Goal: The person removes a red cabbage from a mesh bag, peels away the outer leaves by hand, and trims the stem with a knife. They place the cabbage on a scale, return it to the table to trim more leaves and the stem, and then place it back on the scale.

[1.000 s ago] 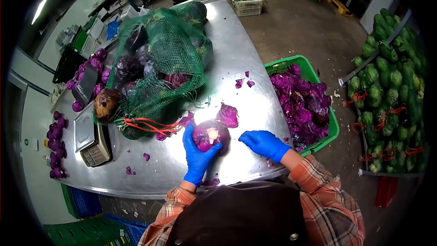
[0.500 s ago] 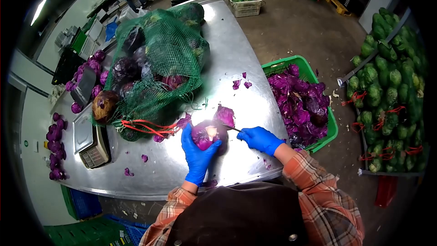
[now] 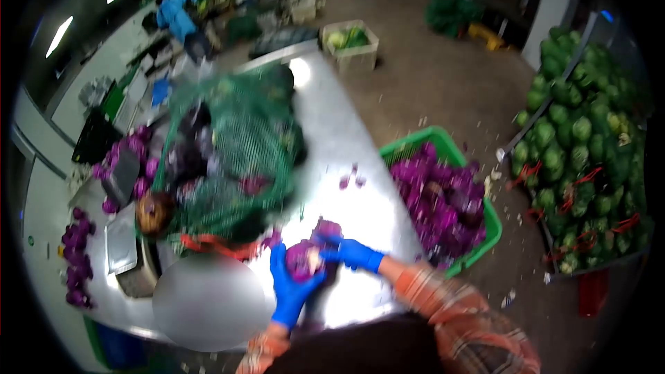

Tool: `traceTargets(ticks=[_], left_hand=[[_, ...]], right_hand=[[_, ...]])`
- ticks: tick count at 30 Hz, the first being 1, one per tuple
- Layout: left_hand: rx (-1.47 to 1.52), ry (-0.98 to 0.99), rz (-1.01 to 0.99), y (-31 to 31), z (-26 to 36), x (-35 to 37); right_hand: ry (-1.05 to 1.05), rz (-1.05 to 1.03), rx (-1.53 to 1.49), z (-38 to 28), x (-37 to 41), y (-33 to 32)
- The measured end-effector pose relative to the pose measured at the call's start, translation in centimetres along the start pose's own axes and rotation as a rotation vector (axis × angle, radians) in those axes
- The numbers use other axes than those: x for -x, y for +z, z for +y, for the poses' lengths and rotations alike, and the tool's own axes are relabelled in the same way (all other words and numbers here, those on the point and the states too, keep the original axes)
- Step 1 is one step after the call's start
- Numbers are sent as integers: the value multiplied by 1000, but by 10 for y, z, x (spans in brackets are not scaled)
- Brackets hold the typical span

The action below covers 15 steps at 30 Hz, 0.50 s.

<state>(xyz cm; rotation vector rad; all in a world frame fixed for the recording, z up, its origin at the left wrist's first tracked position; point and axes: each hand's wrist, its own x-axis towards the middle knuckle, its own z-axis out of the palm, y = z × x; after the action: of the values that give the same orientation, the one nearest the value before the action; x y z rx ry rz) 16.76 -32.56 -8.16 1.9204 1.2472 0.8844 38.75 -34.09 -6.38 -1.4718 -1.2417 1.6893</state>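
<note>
- Spreading away beyond the fingertips, the steel table (image 3: pixel 332 131) lay blurred, since the head had lifted and the view had swung up.
- The green net sack (image 3: pixel 228 159) sat past the left fingers, and the green crate (image 3: pixel 410 140) of purple leaves lay off beyond the right fingers.
- The red cabbage (image 3: pixel 303 261) stood near the table's front edge, cupped by the left hand (image 3: pixel 291 292), whose fingers wrapped round it.
- The right hand (image 3: pixel 351 253) had crossed from beside the cabbage onto its pale stump, so trimming looked under way. Its fingers were curled, but the blur hid whether they gripped the knife seen a moment earlier.
</note>
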Motion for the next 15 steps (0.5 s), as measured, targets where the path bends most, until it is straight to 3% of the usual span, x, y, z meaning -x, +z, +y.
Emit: traceTargets(ticks=[2, 4, 6, 9, 12, 15], left_hand=[[122, -12, -8, -3, -7, -1], [34, 26, -8, -7, -14, -2], [71, 18, -35, -9, -19, -6], [170, -47, -24, -4, -27, -10], [175, -84, -12, -2, -22, -12], [196, -37, -19, -1, -20, -10]], right_hand=[[-57, 39, -33, 16, -15, 5], [49, 35, 83, -29, 9, 2], [-6, 53, 157, -2, -14, 1], [-407, 292, 461, 34, -38, 10], [-372, 371, 457, 29, -36, 12], [-267, 503, -26, 68, -61, 17]])
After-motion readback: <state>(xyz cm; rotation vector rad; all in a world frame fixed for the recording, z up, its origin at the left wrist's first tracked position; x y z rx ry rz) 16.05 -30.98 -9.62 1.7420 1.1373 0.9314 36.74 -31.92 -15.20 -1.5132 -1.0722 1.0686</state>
